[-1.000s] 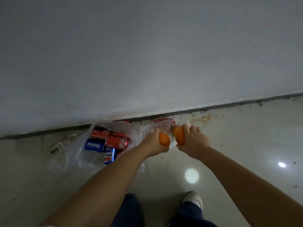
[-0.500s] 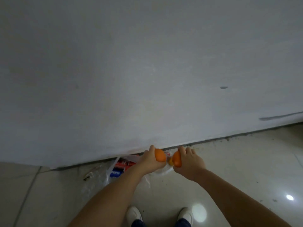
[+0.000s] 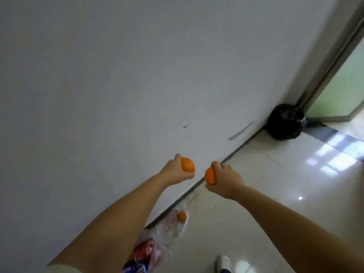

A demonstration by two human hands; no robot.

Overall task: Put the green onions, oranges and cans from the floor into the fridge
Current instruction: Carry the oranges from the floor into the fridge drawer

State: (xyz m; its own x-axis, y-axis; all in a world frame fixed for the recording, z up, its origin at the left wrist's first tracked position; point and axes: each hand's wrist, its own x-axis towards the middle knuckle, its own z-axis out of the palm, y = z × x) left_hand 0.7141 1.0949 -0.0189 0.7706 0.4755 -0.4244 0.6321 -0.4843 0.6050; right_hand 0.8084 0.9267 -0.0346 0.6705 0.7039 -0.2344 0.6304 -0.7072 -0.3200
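A plain white wall [image 3: 118, 75] fills the upper left and most of the frame, scuffed with two dark marks right of centre. The pale glossy floor [image 3: 275, 194] takes the lower right, meeting the wall along a dark seam that runs diagonally; window light glares on it at the right edge. In the upper right corner a doorway with a greenish glass panel [image 3: 338, 91] is cut off by the frame. A full black rubbish bag [image 3: 283, 123] sits in the corner where wall and door frame meet.

Both bare forearms reach up from the bottom of the frame. The left hand [image 3: 175, 170] has its fingers curled round an orange [image 3: 188, 164], held up in front of the wall; only part of the fruit shows past the palm. The right hand [image 3: 226, 180] grips a second orange [image 3: 210, 175] just beside the first, the two fruits near each other but apart, the fingers wrapped over its far side.

Low in the frame, against the wall, a clear plastic bag [image 3: 173, 227] lies crumpled on the floor with one more small orange [image 3: 182, 216] inside it. Below that another thin bag holds the cans [image 3: 143, 251]: red ones and blue ones, blurred, partly hidden by the left forearm and cut off by the bottom edge, so I cannot count them. A white shoe [image 3: 223, 264] pokes in at the bottom edge.
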